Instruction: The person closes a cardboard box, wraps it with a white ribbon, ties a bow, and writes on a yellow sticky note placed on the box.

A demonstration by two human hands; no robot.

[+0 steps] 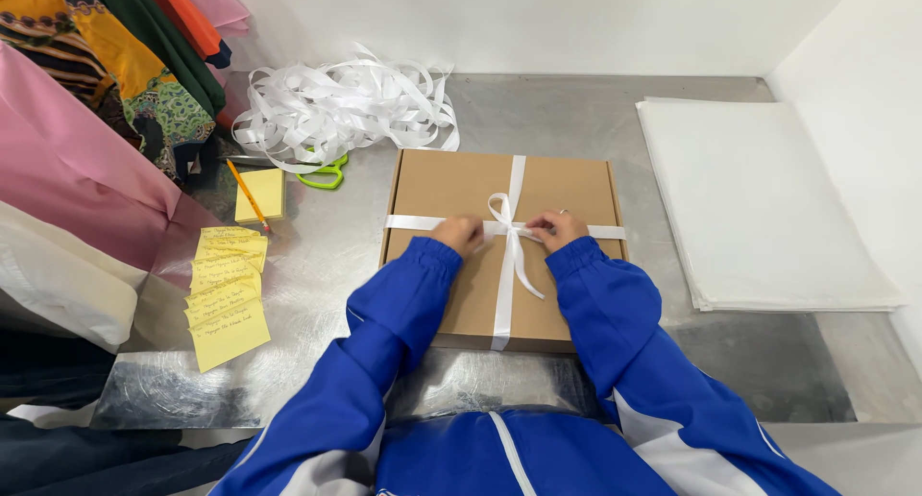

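Over the middle of a steel table [327, 256], both hands work a white ribbon [506, 266] that crosses a flat brown box [451, 184] lengthwise and sideways. Left hand [457, 234] is closed, pinching the ribbon just left of the crossing; right hand [557, 229] is pinched shut on it just right of the crossing, a ring showing on one finger. Between them sits a bow [502, 211], one loop standing up, one tail trailing down toward the near edge. To do this well, I'd judge the pull should be even on both sides, level with the lid, so the knot stays on the crossing and the bands lie flat rather than twisting; a hard tug on one side alone could drag the bow off centre or slip the band toward a box corner. Now the surroundings: far left of the box, a loose heap of white ribbon [341, 107], with green scissors [324, 174] poking out just beneath it. Nearer left, a square yellow pad [260, 196] with a pencil [248, 194] lying across it, and below that a fanned row of yellow notes [227, 294] bearing handwriting. Right of the box, well apart, a stack of white sheets [759, 203]. At the left edge, pink paper [77, 169] and patterned cloth [134, 64] hang in.
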